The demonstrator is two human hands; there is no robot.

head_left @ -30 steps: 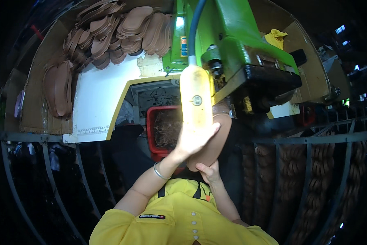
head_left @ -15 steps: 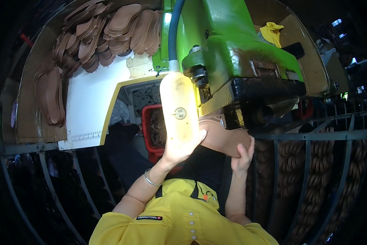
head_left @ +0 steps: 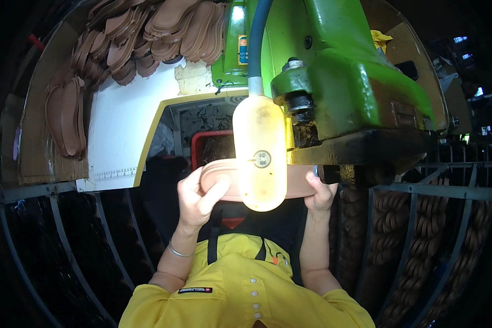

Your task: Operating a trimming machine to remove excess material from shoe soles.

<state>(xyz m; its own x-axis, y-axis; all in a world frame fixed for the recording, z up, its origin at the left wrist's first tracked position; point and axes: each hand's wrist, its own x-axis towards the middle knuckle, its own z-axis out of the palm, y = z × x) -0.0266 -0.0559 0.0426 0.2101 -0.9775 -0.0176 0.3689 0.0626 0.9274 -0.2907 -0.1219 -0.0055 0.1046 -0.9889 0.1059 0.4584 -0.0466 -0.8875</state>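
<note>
A brown shoe sole (head_left: 224, 176) is stretched sideways between my two hands, below the head of a green machine (head_left: 361, 93). My left hand (head_left: 198, 198) grips its left end, thumb on top. At its right end my right hand (head_left: 320, 192) pinches the sole near the machine's dark lower parts. A glowing yellow-white lamp (head_left: 262, 147) on a blue-grey stem hangs in front of the sole and hides its middle. Whether the sole touches the machine I cannot tell.
On the left, a white worktop (head_left: 114, 136) with a yellow edge carries piled brown soles (head_left: 202, 33) beside a cardboard box wall (head_left: 38, 136). A red bin (head_left: 198, 150) stands below the cutout. Metal racks (head_left: 432, 191) flank me, with many soles on the right.
My left hand has moved left, out from behind the lamp, onto the sole's left end. The sole has turned from slanting to nearly level. The view has shifted slightly.
</note>
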